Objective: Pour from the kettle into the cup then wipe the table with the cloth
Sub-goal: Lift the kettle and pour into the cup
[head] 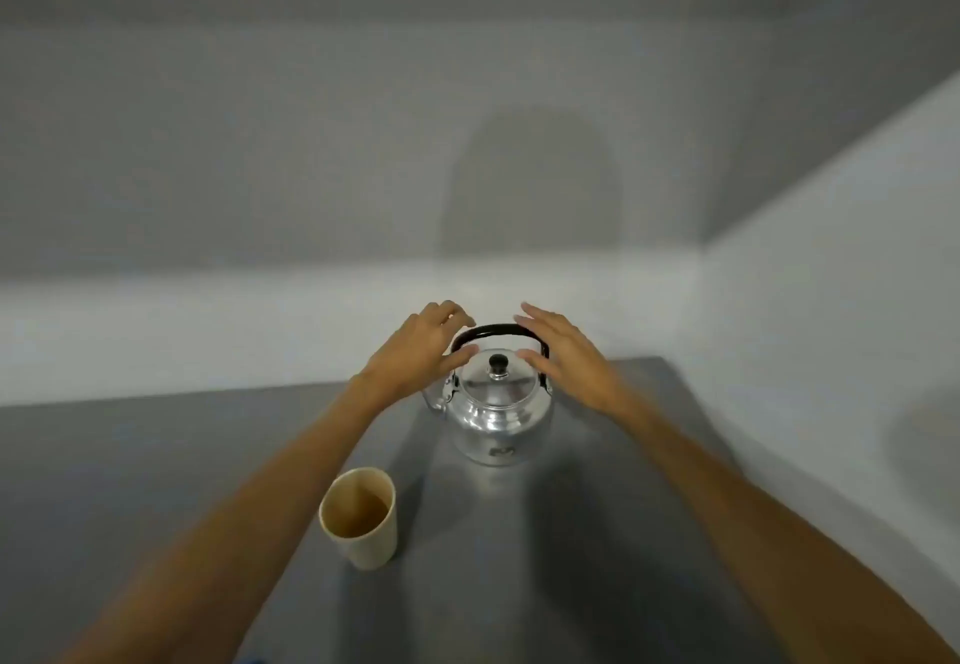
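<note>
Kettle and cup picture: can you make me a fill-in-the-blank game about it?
1. The kettle has a ____ handle.
2. The lid is ____ the kettle.
3. The cup stands nearer the person's ____ arm.
4. Both hands, left and right, are open with the ____ between them.

Missing words: black; on; left; kettle

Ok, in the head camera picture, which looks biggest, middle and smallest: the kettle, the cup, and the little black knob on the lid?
1. Kettle: looks biggest.
2. Cup: smaller, though it sits nearer the camera, which makes it look bigger.
3. Black knob: clearly smallest.
</note>
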`<state>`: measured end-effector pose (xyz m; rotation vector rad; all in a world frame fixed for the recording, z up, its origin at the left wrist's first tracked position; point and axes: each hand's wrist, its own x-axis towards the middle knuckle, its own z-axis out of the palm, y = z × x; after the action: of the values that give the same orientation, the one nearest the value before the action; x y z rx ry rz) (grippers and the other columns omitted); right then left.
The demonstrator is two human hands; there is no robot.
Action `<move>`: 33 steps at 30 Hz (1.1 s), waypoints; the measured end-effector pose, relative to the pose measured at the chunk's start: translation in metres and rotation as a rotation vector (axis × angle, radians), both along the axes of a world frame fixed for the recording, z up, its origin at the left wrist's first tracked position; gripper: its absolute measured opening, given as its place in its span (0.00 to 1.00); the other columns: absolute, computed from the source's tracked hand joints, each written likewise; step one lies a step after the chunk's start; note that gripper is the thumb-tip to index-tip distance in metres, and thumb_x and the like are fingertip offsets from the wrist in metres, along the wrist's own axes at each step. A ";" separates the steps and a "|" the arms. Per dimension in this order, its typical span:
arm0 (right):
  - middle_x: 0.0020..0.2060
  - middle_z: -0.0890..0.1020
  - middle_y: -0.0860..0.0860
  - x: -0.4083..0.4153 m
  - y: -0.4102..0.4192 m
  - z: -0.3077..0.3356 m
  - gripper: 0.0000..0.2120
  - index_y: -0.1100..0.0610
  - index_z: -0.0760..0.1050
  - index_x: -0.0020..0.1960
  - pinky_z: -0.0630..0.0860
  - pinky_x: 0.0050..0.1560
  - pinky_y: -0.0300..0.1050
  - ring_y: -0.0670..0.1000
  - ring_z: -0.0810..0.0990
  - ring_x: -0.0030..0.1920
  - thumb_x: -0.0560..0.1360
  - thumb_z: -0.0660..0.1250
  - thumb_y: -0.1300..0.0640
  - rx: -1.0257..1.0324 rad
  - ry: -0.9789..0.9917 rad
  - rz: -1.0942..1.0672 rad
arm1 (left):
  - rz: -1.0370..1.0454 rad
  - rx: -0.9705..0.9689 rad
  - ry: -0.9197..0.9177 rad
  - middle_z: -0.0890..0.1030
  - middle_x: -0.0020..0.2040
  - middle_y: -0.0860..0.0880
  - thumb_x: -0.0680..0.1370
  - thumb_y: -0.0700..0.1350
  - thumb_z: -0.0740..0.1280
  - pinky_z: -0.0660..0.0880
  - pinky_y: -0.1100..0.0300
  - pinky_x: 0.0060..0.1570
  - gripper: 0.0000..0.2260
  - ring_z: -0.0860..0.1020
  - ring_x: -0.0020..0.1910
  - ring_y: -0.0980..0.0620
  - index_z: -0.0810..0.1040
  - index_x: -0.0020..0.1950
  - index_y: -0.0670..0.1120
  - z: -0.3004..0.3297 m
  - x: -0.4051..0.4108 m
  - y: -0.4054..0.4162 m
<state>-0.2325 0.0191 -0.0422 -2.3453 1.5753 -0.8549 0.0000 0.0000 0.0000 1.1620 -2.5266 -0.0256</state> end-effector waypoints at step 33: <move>0.44 0.86 0.43 0.020 0.001 0.077 0.09 0.47 0.83 0.48 0.76 0.49 0.31 0.44 0.83 0.48 0.69 0.74 0.57 0.004 -0.809 0.051 | -0.032 0.294 0.910 0.81 0.51 0.51 0.76 0.44 0.66 0.73 0.72 0.51 0.09 0.78 0.51 0.58 0.78 0.55 0.47 0.037 -0.033 0.001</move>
<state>-0.2121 0.0201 0.0345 -1.6589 1.1432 -1.5173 -0.0331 0.0011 0.0368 0.9044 -1.7469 -0.7697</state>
